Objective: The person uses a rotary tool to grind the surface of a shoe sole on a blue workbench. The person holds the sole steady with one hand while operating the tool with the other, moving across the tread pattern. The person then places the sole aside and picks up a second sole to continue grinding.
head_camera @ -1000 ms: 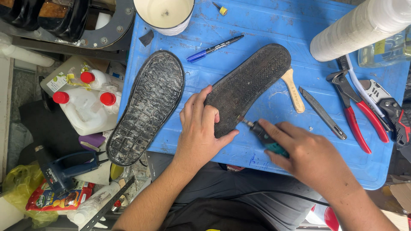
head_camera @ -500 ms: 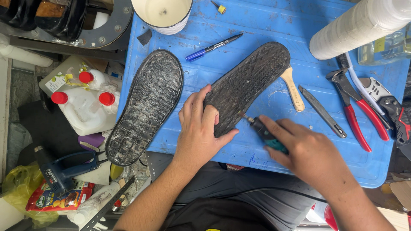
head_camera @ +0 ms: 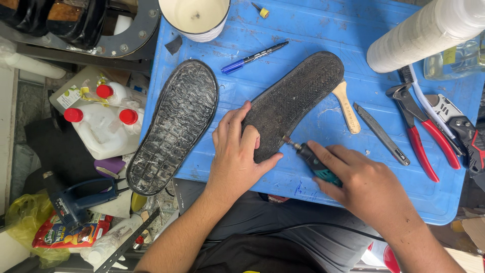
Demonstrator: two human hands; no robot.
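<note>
**Hands on sole and grinder**

Left hand [head_camera: 237,151] flat, fingers spread, pinning the near end of a black rubber sole [head_camera: 293,101] to the blue table [head_camera: 313,30]. Right hand [head_camera: 364,187] closed around a teal rotary tool [head_camera: 314,163], bit touching the sole's near right edge. Long axis slanting away up-right. Fine herringbone tread; beside it, a coarser worn outsole [head_camera: 174,126].

Two soles [head_camera: 174,126] [head_camera: 293,103], one marker [head_camera: 252,56], three red-capped jugs [head_camera: 103,126].
</note>
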